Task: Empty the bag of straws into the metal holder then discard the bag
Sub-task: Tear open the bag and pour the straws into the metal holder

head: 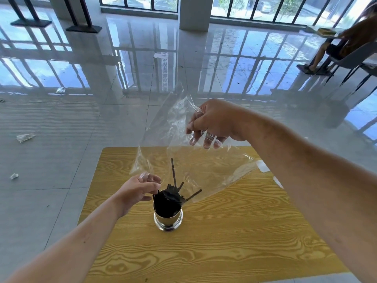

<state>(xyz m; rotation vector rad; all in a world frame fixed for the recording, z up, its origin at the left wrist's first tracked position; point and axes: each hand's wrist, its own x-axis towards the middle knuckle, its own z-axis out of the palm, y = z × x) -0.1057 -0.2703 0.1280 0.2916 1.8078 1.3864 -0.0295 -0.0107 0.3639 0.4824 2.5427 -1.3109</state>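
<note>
A clear plastic bag (183, 152) hangs stretched above the wooden table (224, 242). My right hand (212, 123) grips its upper end, raised high. My left hand (140, 188) pinches a lower corner of the bag just left of the metal holder (168, 219). The shiny round holder stands upright on the table and is packed with black straws (169, 196). A few straws stick up and out to the right, one still reaching into the mouth of the bag.
The table's far edge lies just behind the holder, with glossy tiled floor beyond. Crumpled scraps (25, 137) lie on the floor at left. A seated person (346, 43) is at far right. A white slip (263, 166) rests near the table's right edge.
</note>
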